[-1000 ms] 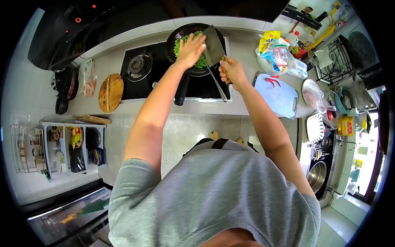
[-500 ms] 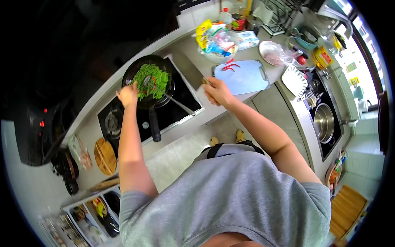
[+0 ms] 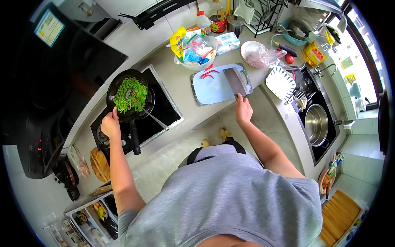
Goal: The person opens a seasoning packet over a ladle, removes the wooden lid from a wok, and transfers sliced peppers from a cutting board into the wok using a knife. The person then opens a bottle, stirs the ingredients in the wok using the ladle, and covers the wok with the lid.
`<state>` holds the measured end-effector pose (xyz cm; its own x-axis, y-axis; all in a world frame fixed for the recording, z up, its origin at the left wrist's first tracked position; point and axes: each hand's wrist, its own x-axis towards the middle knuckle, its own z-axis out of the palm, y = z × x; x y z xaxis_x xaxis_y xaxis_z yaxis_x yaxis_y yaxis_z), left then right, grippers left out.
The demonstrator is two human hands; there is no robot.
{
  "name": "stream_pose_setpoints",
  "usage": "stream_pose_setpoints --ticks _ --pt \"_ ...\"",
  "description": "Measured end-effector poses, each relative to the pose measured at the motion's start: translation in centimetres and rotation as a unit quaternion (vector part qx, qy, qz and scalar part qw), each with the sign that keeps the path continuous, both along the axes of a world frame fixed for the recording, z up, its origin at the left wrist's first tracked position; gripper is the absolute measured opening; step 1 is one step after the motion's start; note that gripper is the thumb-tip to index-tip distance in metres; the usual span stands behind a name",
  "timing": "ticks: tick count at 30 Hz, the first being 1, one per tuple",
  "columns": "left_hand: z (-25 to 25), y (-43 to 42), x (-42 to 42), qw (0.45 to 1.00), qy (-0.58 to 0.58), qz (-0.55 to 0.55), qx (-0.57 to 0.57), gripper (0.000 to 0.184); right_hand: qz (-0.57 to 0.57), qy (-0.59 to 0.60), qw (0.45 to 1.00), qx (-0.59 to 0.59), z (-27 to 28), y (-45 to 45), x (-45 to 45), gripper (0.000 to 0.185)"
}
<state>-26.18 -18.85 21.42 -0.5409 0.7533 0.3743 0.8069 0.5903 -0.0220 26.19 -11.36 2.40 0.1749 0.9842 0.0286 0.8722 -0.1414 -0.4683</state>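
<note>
Just beyond right hand (image 3: 244, 110): cleaver blade (image 3: 234, 81)

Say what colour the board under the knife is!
The board is light blue, clearest in the head view.

Daylight from the window (image 3: 362, 69) (nearly blown out) brightens a fisheye-bent, black-cornered view.

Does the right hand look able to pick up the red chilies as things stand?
Probably not: the right hand is holding the cleaver, with its blade over the blue cutting board. The red chilies look uncovered and within reach, so setting the cleaver down would likely free the way.
</note>
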Motion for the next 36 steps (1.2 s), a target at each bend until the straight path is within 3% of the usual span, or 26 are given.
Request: stream_pose_setpoints --ticks 2,3,4,6,7,8,9,11,12,14,15,18,20,22,23,25,27,28,30,32,34,36 --pt "-1.1 0.2 -0.3 0.999 -0.001 -0.052 0.007 0.024 0.005 0.011 0.999 -0.047 -0.9 1.3 0.6 0.041" --pt "-1.4 -0.2 0.2 0.989 -0.063 -0.119 0.066 0.020 0.005 0.015 1.000 -0.014 -2.7 1.8 0.8 0.046" --pt "-1.0 0.0 1.8 0.990 -0.062 -0.112 0.064 0.020 0.006 0.020 1.000 0.019 -3.7 2.4 0.9 0.051" --pt "-0.6 0.5 4.8 0.982 0.015 -0.161 0.102 0.038 0.026 0.035 0.999 0.010 -4.8 3.5 1.2 0.054" --pt "-1.1 0.7 4.9 0.975 -0.060 -0.189 0.096 0.036 0.033 0.054 0.998 -0.006 -5.0 3.9 1.3 0.053" --pt "-1.5 0.9 5.8 0.976 -0.068 -0.191 0.084 0.018 0.038 0.073 0.996 -0.023 -5.2 4.3 1.3 0.053" --pt "-0.8 1.0 7.9 0.974 -0.109 -0.185 0.078 0.019 0.043 0.074 0.996 -0.027 -5.2 4.5 1.4 0.053" --pt "0.3 1.6 12.8 0.971 -0.140 -0.174 0.090 0.037 0.066 0.086 0.992 -0.063 -4.0 5.2 1.7 0.055" --pt "-0.2 2.1 14.7 0.959 -0.167 -0.180 0.140 0.035 0.071 0.086 0.992 -0.066 -2.9 5.3 1.8 0.055" --pt "-1.2 2.4 17.5 0.943 -0.231 -0.199 0.134 0.022 0.079 -0.030 0.992 -0.099 -0.7 5.3 2.0 0.055" --pt "-2.3 2.8 19.2 0.909 -0.315 -0.215 0.170 0.017 0.084 -0.031 0.991 -0.100 -0.4 5.6 2.2 0.055" --pt "-6.3 4.0 25.7 0.754 -0.584 -0.207 0.219 0.034 0.220 -0.094 0.967 0.092 1.2 7.0 2.2 0.047" --pt "-9.1 4.7 29.6 0.558 -0.806 -0.040 0.196 0.034 0.343 0.179 0.920 -0.057 5.9 7.5 -0.6 0.046" --pt "-12.3 5.4 31.0 0.315 -0.940 0.071 0.112 0.035 0.339 0.353 0.870 -0.068 12.0 5.6 -4.4 0.052" --pt "-12.0 5.4 31.6 0.316 -0.939 0.073 0.112 0.035 0.403 0.350 0.845 -0.017 12.6 4.7 -6.0 0.056" --pt "-9.1 5.5 33.0 0.240 -0.957 0.049 0.157 0.037 0.460 0.346 0.817 0.035 12.6 4.2 -7.0 0.059" --pt "-6.2 5.4 34.0 0.161 -0.967 0.026 0.196 0.041 0.586 0.193 0.778 0.119 11.8 4.0 -7.2 0.066" --pt "-5.7 5.5 33.8 0.122 -0.969 0.011 0.212 0.043 0.581 0.192 0.781 0.122 11.3 4.6 -7.0 0.066" --pt "-7.5 4.7 29.7 -0.145 -0.974 -0.110 0.132 0.051 0.546 0.013 0.827 0.134 9.9 7.4 -5.2 0.064" --pt "-0.7 4.4 29.4 0.265 -0.953 -0.038 0.141 0.048 0.441 0.112 0.876 0.160 7.9 12.0 -3.3 0.049" --pt "-1.8 3.0 27.3 0.430 -0.894 -0.061 0.109 0.051 0.274 0.190 0.940 0.075 9.0 16.9 -2.1 0.030" --pt "-4.8 0.7 25.1 0.491 -0.863 -0.029 0.114 0.046 0.135 0.257 0.956 -0.043 10.4 24.0 -1.2 0.016"
